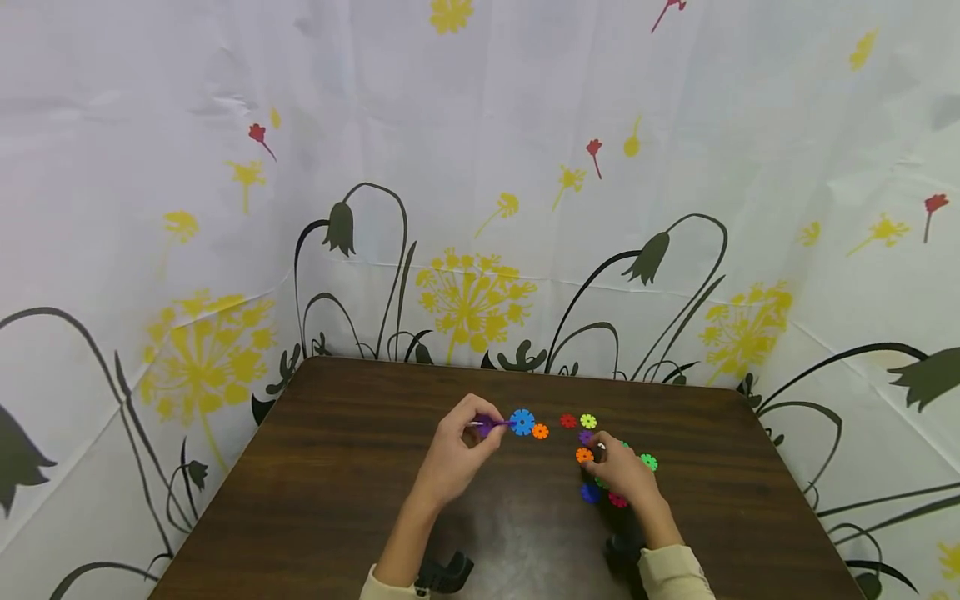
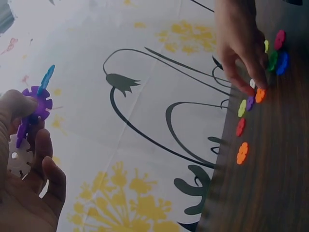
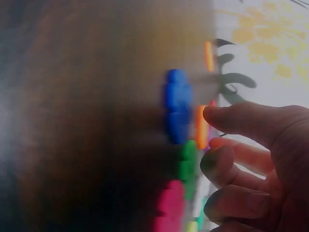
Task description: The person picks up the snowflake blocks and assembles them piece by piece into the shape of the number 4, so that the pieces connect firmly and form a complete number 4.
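Note:
My left hand pinches a small assembly of slotted flower-shaped discs above the table. It joins a purple disc, a light blue disc and a white disc. My right hand reaches low over loose discs, its fingers bent and spread apart. The thumb is right at the edge of an orange disc in the right wrist view. Around that hand lie a dark blue disc, a green disc and a pink disc. Some discs are partly hidden under the hand.
Beyond the right hand lie a red disc, a yellow-green disc and a small purple disc. Another orange disc lies farther left. The brown wooden table ends at a floral-patterned cloth behind it.

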`<state>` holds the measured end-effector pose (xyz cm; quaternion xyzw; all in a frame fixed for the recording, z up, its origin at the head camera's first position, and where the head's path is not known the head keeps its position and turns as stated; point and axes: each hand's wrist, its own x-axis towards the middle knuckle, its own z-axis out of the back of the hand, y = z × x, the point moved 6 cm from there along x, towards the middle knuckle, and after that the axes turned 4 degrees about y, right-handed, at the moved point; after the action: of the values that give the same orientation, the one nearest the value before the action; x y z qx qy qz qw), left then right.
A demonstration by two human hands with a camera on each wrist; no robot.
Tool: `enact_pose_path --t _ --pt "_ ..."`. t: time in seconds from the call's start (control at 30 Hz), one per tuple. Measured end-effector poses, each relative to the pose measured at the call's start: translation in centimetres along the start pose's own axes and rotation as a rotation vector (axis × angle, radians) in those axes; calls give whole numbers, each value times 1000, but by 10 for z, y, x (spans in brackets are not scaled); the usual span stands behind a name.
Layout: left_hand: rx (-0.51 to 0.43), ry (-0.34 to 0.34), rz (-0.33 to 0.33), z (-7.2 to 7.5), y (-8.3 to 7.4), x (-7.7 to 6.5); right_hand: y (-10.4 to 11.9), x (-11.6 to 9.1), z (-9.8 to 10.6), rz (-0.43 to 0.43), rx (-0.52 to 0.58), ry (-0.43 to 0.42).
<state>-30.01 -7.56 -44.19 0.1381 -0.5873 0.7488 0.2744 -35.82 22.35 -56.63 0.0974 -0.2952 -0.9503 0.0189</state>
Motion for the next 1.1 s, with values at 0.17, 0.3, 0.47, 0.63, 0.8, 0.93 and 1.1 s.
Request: enact_pose_path --t 0.17,0.3,0.47,0.63,0.8,0.93,1.1 --pt "3 -2 -1 0 0 -1 -3 4 -4 -19 10 -6" --pt "3 -4 1 -1 2 -3 -4 6 -6 -8 103 6" --pt "4 -6 5 -1 4 -4 -9 9 -10 -4 230 40" --pt "7 2 26 -1 5 -5 -12 12 -8 19 307 5" --pt "15 8 37 -1 5 -5 -10 10 -4 57 400 -1" --pt "16 8 42 -2 5 -6 -4 3 2 90 515 27" --pt "20 16 58 -2 6 -6 11 -7 12 120 653 58"
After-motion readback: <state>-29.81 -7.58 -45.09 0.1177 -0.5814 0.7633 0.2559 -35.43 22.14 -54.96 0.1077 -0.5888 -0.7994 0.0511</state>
